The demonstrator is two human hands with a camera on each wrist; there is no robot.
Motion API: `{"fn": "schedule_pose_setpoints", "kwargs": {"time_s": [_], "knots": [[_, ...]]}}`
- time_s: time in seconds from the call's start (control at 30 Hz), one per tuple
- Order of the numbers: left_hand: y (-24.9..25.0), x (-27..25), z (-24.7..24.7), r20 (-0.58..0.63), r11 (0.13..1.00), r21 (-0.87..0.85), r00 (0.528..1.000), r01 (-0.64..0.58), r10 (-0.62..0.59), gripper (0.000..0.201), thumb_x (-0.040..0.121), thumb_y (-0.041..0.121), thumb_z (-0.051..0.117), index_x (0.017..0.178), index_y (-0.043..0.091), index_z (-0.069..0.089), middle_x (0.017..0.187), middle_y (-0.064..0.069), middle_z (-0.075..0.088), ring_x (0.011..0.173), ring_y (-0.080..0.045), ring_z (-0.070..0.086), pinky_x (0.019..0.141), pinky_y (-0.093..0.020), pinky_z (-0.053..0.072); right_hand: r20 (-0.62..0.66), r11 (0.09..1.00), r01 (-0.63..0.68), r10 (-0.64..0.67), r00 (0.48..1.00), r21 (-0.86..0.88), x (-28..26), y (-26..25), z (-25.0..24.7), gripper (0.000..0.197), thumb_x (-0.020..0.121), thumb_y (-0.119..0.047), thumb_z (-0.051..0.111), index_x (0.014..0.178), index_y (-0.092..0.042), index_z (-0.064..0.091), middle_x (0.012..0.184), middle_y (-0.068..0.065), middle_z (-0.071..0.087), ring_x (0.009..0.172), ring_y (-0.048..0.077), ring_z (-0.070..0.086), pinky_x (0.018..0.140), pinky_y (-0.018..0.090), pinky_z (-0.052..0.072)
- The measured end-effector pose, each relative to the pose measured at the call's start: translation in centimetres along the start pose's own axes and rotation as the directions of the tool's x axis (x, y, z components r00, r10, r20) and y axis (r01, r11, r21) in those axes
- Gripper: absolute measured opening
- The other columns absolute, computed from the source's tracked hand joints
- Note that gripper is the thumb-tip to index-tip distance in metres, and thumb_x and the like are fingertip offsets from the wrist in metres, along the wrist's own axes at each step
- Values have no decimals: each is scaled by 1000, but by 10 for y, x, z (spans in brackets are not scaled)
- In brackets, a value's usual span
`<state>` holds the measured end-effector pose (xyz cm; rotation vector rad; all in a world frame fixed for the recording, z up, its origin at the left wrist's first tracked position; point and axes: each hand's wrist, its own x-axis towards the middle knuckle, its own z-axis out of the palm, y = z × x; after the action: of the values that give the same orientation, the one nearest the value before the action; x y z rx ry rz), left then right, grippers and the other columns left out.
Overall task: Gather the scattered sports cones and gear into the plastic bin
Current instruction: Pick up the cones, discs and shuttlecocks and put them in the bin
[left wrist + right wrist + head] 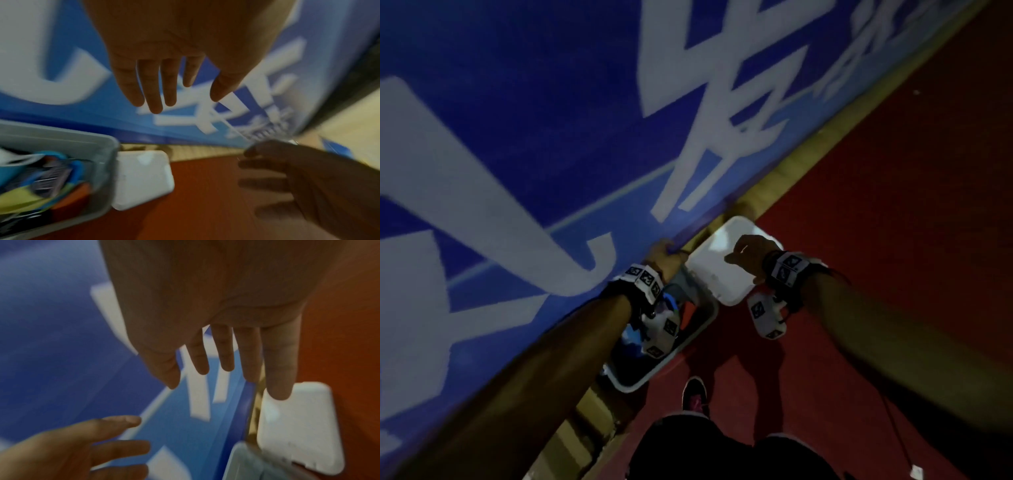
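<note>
The grey plastic bin (690, 337) stands on the red floor against the blue wall; my left forearm hides much of it. Blue, yellow and orange gear (41, 186) fills the bin (112, 162). A white lid (717, 267) lies at its far end, also seen as the lid (141, 178) and the lid (298, 426). My left hand (663, 251) hovers by the wall's foot with fingers straight, holding nothing (170, 97). My right hand (748, 251) hangs over the lid, its fingers spread and nothing in it (226, 363). The bin's corner (236, 459) shows lower right.
A blue banner wall (551, 120) with large white characters runs along the left. A yellowish strip (791, 171) lines its foot. Red floor (893, 205) spreads to the right. My shoe (695, 394) stands near the bin, and a thin cable (893, 431) trails at the right.
</note>
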<state>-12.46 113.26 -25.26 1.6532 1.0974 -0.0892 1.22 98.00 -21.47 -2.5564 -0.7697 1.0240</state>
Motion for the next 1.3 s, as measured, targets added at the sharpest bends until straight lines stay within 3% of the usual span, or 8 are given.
{"fn": "schedule_pose_setpoints", "kwargs": {"time_s": [0.13,0.27,0.47,0.63,0.7,0.8,1.07,1.3], "knots": [[63,-20,110,175,972,128,969,-197,173,52,83,41,64,125,12,54,124,-20,60,111,-39,59,95,-51,48,-177,981,-97,128,976,169,-60,85,-44,32,85,-50,65,107,-27,59,108,3,63,88,22,62,66,30,51],[122,-113,245,442,865,215,835,-453,327,31,91,34,57,115,15,59,107,-12,64,97,-31,62,75,-33,45,-363,938,-171,278,889,300,-167,201,-70,25,84,-46,63,101,-29,61,98,-2,63,82,17,62,60,24,46],[113,-269,466,728,673,280,609,-684,317,34,86,43,65,110,19,62,102,-3,63,95,-25,63,76,-33,49,-376,684,-340,672,638,645,-376,411,-35,31,81,-45,63,108,-29,59,96,-1,63,78,19,66,69,35,60],[72,-425,627,910,481,195,340,-855,236,33,81,43,70,106,23,62,108,-3,66,97,-25,65,91,-41,54,-317,448,-353,873,371,822,-556,543,27,37,84,-47,64,114,-26,59,109,1,62,90,24,65,79,41,59],[57,-491,674,960,398,142,224,-906,168,36,82,43,69,110,23,62,110,-1,65,99,-23,64,91,-37,53,-270,354,-330,923,276,875,-614,581,50,37,83,-49,65,111,-26,60,110,2,64,89,24,65,78,42,59],[31,-579,741,993,248,66,89,-967,83,40,84,43,67,117,23,61,112,0,63,102,-22,62,89,-34,52,-180,217,-283,972,149,934,-688,626,91,38,82,-49,65,112,-26,60,111,2,64,91,24,65,79,43,59],[-35,-733,911,965,6,-171,-169,-985,-199,43,86,43,66,122,24,58,116,-2,63,101,-22,62,90,-37,52,87,-98,-174,994,-67,980,-820,747,170,45,82,-48,65,119,-23,58,117,4,61,95,25,63,80,42,59],[-20,-855,1088,900,-11,-320,-301,-947,-314,42,83,45,68,119,29,56,115,-2,62,92,-22,64,85,-38,55,210,-236,-89,950,-229,968,-928,885,147,46,83,-48,65,119,-23,57,117,4,61,97,25,62,81,43,58]]}}
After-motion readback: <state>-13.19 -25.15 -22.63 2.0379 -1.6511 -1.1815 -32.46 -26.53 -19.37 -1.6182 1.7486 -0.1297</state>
